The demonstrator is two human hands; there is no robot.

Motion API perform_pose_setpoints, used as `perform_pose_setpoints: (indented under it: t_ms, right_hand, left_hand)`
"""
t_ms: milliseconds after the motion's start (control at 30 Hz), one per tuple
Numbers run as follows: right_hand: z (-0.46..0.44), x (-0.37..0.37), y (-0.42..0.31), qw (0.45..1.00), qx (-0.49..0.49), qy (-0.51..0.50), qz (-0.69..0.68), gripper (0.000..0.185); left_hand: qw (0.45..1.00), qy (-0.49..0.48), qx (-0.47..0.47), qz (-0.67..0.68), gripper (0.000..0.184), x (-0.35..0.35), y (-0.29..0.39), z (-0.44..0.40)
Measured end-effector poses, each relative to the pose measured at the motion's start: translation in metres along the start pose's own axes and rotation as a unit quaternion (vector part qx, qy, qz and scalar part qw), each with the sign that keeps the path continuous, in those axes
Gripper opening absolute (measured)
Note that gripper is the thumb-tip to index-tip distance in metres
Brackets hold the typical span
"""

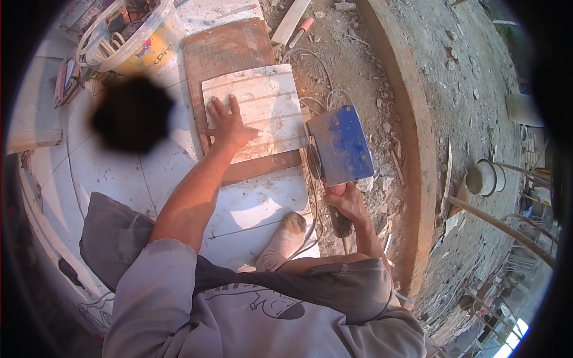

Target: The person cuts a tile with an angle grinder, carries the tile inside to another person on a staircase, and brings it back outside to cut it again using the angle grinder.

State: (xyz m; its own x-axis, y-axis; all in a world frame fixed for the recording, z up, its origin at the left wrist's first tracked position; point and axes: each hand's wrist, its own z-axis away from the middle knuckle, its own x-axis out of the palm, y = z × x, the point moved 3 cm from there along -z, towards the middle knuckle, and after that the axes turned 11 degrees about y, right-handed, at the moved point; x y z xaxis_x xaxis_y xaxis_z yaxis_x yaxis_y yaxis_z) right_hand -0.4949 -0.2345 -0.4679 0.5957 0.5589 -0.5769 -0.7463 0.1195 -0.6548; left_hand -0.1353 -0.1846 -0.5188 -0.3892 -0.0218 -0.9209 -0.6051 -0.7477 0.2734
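Observation:
My left hand (228,126) lies flat with spread fingers on a pale tile (274,98), which shows several parallel lines across its face. Under that tile is a brown board or tile (230,45). My right hand (349,204) is wrapped round the handle of an angle grinder (340,222). A blue plate dotted with screws (343,143) covers the front of the grinder and hides much of its disc (314,160). The disc stands at the right edge of the pale tile; whether it touches is hard to see.
A bucket of tools (158,51) stands on the white tiled floor (119,179) at upper left. A raised concrete edge (412,119) runs along the right, beside rubble and a cable (325,65). My foot (287,235) is near the grinder. A dark blot hides part of the floor.

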Motion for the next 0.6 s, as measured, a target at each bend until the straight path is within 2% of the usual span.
perform_pose_setpoints:
  t_ms: [133,267,333,400,467,533,600]
  right_hand:
    - [0.01,0.0,0.016,0.999,0.024,0.018,0.019,0.069]
    - [0.01,0.006,0.035,0.998,0.045,0.046,-0.028,0.08]
    - [0.01,0.0,0.04,0.988,0.062,0.101,-0.103,0.082]
    - [0.006,-0.009,0.049,0.986,0.075,0.124,-0.078,0.079]
    - [0.003,-0.018,0.054,0.966,0.087,0.139,-0.2,0.075]
    - [0.0,-0.026,0.063,0.961,0.112,0.154,-0.202,0.071]
    - [-0.005,-0.029,0.077,0.936,0.135,0.162,-0.283,0.067]
  left_hand:
    - [1.0,0.0,-0.001,-0.003,0.138,0.0,0.0,0.0]
    - [0.999,-0.028,-0.024,-0.015,0.138,-0.01,0.005,0.004]
    - [1.0,-0.02,-0.023,-0.002,0.137,-0.006,0.003,0.003]
    - [1.0,-0.01,-0.016,-0.005,0.137,-0.004,0.002,0.002]
    - [1.0,-0.005,-0.009,-0.007,0.137,-0.002,0.0,0.001]
    - [1.0,-0.015,-0.011,-0.007,0.137,-0.006,0.003,0.003]
    - [1.0,-0.008,-0.002,-0.01,0.136,-0.003,0.001,0.002]
